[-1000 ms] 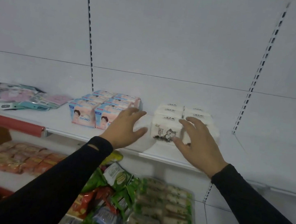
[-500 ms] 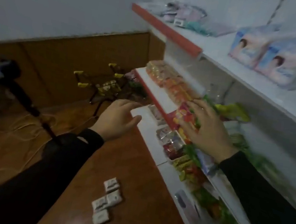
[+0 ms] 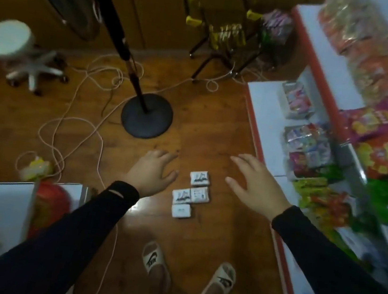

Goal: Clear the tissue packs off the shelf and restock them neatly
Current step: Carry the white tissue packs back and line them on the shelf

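Head view, four flat rectangular tissue packs (image 3: 191,197), glossy wooden floor (image 3: 190,126)

Dim room, glossy brown wooden floor (image 3: 215,130), black round-based stand (image 3: 147,115) at 12 o'clock, pale cables (image 3: 81,117) trailing at 10 o'clock, white swivel stool (image 3: 11,48) at 10 o'clock, brown wall panelling (image 3: 157,6) beyond.

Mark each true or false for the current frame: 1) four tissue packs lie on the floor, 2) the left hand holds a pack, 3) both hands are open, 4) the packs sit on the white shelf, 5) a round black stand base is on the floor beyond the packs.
1) True: four tissue packs lie clustered on the wooden floor.
2) False: the left hand is empty, beside the packs.
3) True: the right hand is spread open too.
4) False: they are on the floor, left of the white shelf.
5) True: the stand base is there.
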Demonstrator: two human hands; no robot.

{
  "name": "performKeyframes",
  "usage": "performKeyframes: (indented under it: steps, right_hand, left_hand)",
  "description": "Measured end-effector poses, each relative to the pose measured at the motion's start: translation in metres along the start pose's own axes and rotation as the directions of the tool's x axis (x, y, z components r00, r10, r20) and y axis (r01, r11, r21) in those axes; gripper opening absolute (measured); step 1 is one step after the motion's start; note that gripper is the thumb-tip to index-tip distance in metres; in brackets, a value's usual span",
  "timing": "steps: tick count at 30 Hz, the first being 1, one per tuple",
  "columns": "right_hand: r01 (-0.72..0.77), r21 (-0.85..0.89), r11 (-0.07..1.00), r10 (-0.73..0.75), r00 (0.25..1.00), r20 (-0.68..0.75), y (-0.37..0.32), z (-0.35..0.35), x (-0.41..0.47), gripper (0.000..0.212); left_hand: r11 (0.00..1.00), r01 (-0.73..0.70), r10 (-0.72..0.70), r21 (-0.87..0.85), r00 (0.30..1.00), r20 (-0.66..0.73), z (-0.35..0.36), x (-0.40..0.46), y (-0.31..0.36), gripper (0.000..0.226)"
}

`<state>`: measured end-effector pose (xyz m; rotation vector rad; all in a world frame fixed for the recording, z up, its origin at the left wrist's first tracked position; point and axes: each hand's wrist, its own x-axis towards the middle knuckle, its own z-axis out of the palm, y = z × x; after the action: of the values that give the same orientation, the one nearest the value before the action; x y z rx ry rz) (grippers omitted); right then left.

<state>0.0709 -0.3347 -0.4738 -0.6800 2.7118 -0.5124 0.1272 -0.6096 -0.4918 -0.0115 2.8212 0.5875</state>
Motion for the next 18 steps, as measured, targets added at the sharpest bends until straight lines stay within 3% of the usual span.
performKeyframes:
  steps: [8,18]
  right_hand:
    - [-0.105,0.004,0.994,0.1,0.959,0.264,0.048,0.196,0.072,0.053]
    - [-0.051,-0.013,0.999,0.052,0.927,0.372,0.227,0.53,0.196,0.056]
  left_hand:
    - [0.996,0.088,-0.085,-0.006,0.973,0.217,0.155,0.061,-0.122,0.052]
    - [0.976,0.203,-0.219,0.083,0.867,0.447,0.495,0.167,-0.241,0.061]
